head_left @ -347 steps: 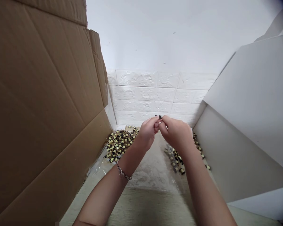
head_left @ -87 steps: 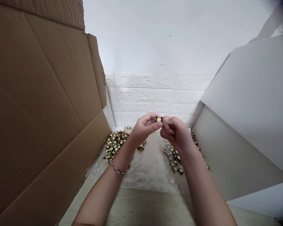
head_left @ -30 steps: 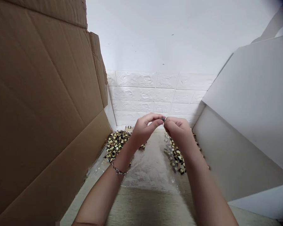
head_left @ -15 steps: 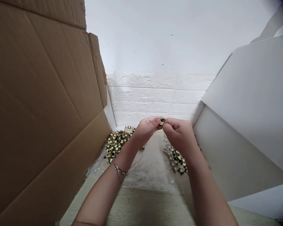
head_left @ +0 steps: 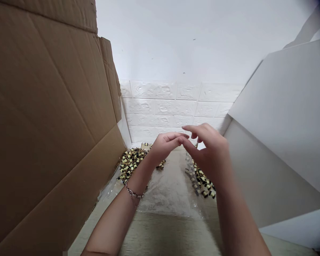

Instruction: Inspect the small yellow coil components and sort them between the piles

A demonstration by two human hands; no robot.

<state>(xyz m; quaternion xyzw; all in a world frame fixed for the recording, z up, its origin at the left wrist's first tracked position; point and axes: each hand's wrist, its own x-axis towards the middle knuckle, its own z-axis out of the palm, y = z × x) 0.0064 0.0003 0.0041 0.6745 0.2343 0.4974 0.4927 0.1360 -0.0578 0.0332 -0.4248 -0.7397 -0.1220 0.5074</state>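
My left hand (head_left: 168, 144), with a chain bracelet (head_left: 133, 192) at its wrist, is raised above the worktop, thumb and fingers pressed together. A dark bit of a small wire-wound coil (head_left: 187, 136) shows at its fingertips; the rest is hidden. My right hand (head_left: 206, 144) has its index finger stretched out and apart from its thumb, whose tip meets the left thumb. Below and to the left lies a heap of yellow-and-black coils (head_left: 132, 161) with copper-coloured wires. Another pile of such coils (head_left: 202, 181) lies under my right hand, partly covered by clear plastic.
A clear plastic sheet (head_left: 170, 195) covers the middle of the worktop (head_left: 165, 234). A tall brown cardboard wall (head_left: 50, 124) stands on the left, white panels (head_left: 288, 106) on the right. Behind is a white brick-patterned wall (head_left: 162, 106). Part of another person (head_left: 306, 30) shows at the upper right.
My right hand has come out of its pinch, its index finger lifting and spreading away from the coil. The left hand has barely moved; the coil between the hands is now mostly hidden.
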